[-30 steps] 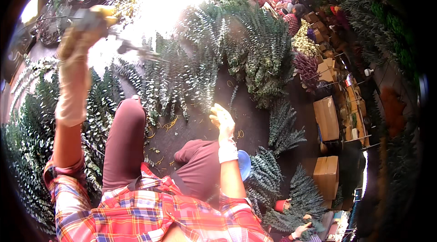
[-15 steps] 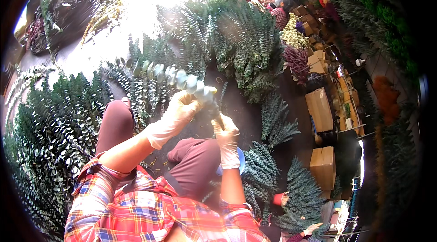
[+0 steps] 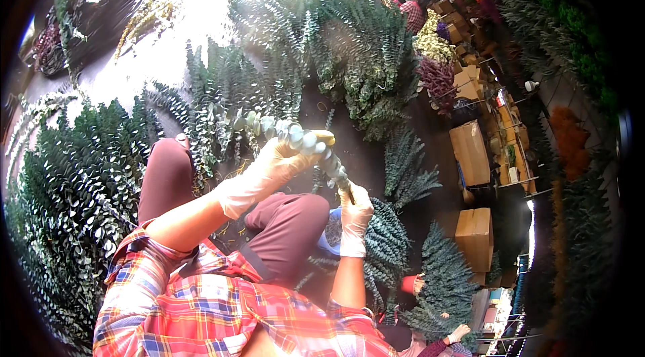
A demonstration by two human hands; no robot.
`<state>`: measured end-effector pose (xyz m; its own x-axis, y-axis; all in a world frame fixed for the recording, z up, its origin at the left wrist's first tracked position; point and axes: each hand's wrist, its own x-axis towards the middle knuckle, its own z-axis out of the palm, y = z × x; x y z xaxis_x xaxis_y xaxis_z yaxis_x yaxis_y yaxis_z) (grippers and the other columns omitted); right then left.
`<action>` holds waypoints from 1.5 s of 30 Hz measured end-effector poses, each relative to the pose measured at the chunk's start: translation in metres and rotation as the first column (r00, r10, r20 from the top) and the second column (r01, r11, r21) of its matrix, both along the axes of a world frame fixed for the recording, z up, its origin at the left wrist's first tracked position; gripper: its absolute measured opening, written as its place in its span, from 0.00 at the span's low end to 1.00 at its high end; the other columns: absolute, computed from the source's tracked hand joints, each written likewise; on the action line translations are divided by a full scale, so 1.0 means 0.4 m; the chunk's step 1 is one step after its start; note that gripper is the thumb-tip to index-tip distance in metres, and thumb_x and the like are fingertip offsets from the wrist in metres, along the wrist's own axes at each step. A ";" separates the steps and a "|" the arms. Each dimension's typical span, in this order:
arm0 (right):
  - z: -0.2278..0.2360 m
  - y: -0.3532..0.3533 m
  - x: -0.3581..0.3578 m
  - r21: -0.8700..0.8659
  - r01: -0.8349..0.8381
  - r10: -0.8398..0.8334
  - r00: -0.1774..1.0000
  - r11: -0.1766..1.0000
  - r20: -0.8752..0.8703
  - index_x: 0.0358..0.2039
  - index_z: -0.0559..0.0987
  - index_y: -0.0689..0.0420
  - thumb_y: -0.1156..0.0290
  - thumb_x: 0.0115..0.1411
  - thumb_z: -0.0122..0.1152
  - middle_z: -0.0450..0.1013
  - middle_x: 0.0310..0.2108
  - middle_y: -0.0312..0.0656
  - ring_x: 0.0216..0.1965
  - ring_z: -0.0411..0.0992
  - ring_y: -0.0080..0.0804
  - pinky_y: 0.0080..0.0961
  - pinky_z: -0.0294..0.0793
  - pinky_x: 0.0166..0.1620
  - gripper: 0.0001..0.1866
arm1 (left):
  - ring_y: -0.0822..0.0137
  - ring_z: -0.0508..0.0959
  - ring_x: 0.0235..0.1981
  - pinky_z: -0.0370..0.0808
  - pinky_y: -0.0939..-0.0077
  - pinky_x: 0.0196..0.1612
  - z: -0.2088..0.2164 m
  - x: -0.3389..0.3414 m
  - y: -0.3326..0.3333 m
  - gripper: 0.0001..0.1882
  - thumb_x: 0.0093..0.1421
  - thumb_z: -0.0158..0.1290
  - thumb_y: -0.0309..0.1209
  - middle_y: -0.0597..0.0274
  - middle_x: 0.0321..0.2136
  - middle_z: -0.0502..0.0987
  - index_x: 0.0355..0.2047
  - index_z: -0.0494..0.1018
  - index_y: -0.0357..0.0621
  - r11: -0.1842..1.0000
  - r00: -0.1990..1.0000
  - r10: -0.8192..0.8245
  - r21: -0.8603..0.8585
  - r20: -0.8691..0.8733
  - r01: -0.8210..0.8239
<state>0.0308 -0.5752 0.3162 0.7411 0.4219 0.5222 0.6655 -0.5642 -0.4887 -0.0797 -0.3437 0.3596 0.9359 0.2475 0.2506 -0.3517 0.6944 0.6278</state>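
Note:
A eucalyptus stem with round pale-green leaves point(image 3: 293, 135) stretches across in front of me, its leafy tip toward the far left. My left hand point(image 3: 279, 159), in a thin whitish glove, is closed around the stem near its middle. Lower down and to the right, my gloved right hand point(image 3: 356, 209) pinches the stem's bare end. Beyond my hands stands a thick mass of eucalyptus branches point(image 3: 363, 55). Beside my right wrist, a blue container point(image 3: 330, 233) is partly hidden by my knee and hand.
Dense eucalyptus point(image 3: 87, 182) fills the left side, near my bent knee. Bluish-green bunches point(image 3: 440, 283) lie at the right, where another person's gloved hand point(image 3: 459, 333) shows. Cardboard boxes point(image 3: 475, 239) line the right. A black plastic bag point(image 3: 101, 11) sits far left.
My right hand has moved right and slightly down along with the stem's end, and more leafy stem shows between my hands. My left hand has shifted slightly right.

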 end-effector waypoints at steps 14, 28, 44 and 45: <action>-0.016 -0.058 -0.022 0.167 0.050 -0.055 0.998 0.985 0.030 0.34 0.78 0.64 0.71 0.57 0.62 0.73 0.25 0.31 0.24 0.66 0.16 0.15 0.67 0.30 0.09 | 0.74 0.71 0.49 0.66 0.80 0.54 0.016 0.003 -0.039 0.17 0.61 0.51 0.31 0.63 0.47 0.74 0.50 0.70 0.38 0.992 0.979 -0.122 0.064 0.162 0.113; -0.027 -0.108 -0.051 0.208 0.153 -0.138 0.987 0.966 -0.083 0.35 0.80 0.63 0.77 0.55 0.61 0.73 0.25 0.36 0.24 0.67 0.20 0.18 0.68 0.29 0.07 | 0.76 0.71 0.46 0.67 0.83 0.50 0.030 -0.014 -0.055 0.15 0.62 0.51 0.31 0.63 0.45 0.74 0.47 0.72 0.39 0.973 0.967 -0.226 0.082 0.114 0.218; -0.032 -0.101 -0.098 0.277 0.063 0.035 0.941 0.959 -0.336 0.30 0.79 0.61 0.75 0.57 0.61 0.70 0.21 0.28 0.18 0.62 0.12 0.12 0.59 0.21 0.04 | 0.73 0.69 0.50 0.65 0.77 0.55 0.008 -0.008 -0.086 0.19 0.62 0.50 0.29 0.62 0.48 0.72 0.54 0.65 0.38 0.990 0.981 -0.137 -0.013 0.134 0.140; -0.014 -0.101 -0.108 0.256 0.078 0.033 0.915 0.964 -0.402 0.30 0.79 0.62 0.75 0.56 0.63 0.71 0.21 0.28 0.18 0.61 0.11 0.12 0.59 0.21 0.04 | 0.74 0.69 0.51 0.65 0.76 0.55 0.028 -0.023 -0.095 0.19 0.62 0.50 0.28 0.63 0.48 0.72 0.53 0.64 0.37 0.991 0.988 -0.136 0.007 0.073 0.136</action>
